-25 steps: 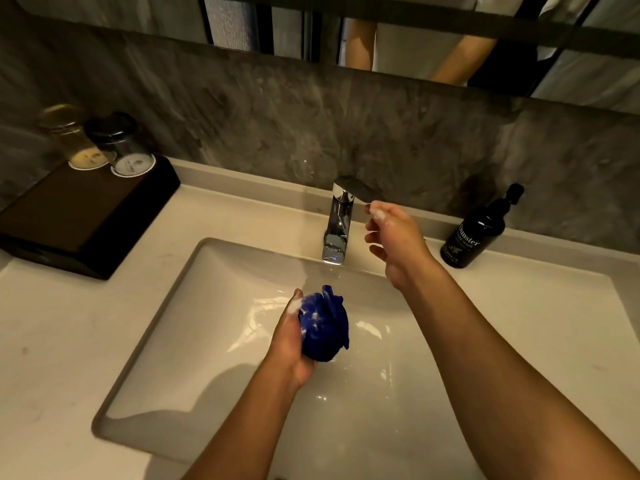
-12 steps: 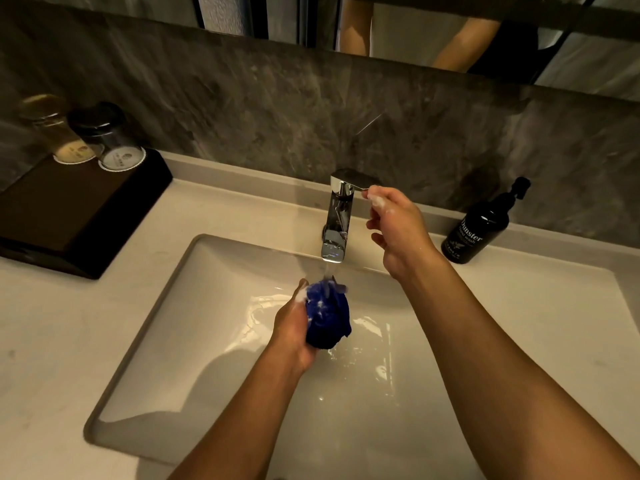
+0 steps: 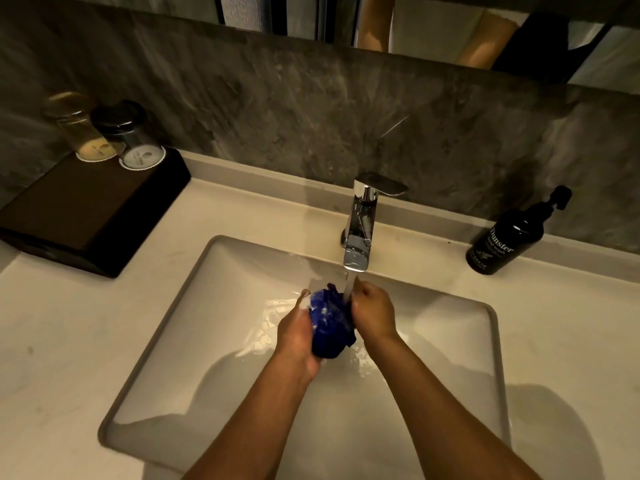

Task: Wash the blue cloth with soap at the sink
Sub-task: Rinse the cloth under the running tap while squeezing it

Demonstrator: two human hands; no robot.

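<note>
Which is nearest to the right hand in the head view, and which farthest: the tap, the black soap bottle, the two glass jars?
From the right hand:
1. Tap, just behind it.
2. Black soap bottle, back right on the counter.
3. Two glass jars, far back left, on the dark box.

bathroom, hotel-like | basin (image 3: 214,271) set in pale bench (image 3: 69,341) | chrome tap (image 3: 360,220) | hand-wash bottle (image 3: 502,242) | capped glasses (image 3: 128,136) | mirror (image 3: 433,22)

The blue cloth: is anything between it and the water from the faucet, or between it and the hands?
Nothing visible. The blue cloth is bunched between the left hand and right hand, both touching it, and the faucet stream lands directly on it.
</note>
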